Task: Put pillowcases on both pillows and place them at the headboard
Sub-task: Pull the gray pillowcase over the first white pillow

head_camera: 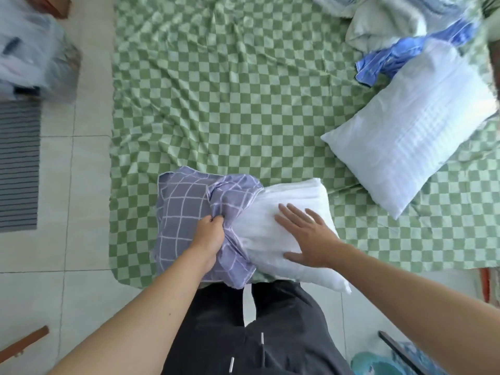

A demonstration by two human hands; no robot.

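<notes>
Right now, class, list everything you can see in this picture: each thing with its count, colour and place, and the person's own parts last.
bed sheet: one, green and white check, covering the bed.
bare pillow: one, white, on the sheet at right.
pillow being covered: one, white, at the bed's near edge, partly inside the pillowcase.
pillowcase: one, grey-purple with white grid lines, bunched over that pillow's left end.
blue cloth: one, crumpled, beyond the bare pillow.
pale bedding: a heap, whitish, top right.
striped mat: one, grey, on the floor at left.
floor: pale tiles.
trousers: dark, below.
left hand: gripping the pillowcase.
right hand: flat, open, pressing the pillow.
</notes>
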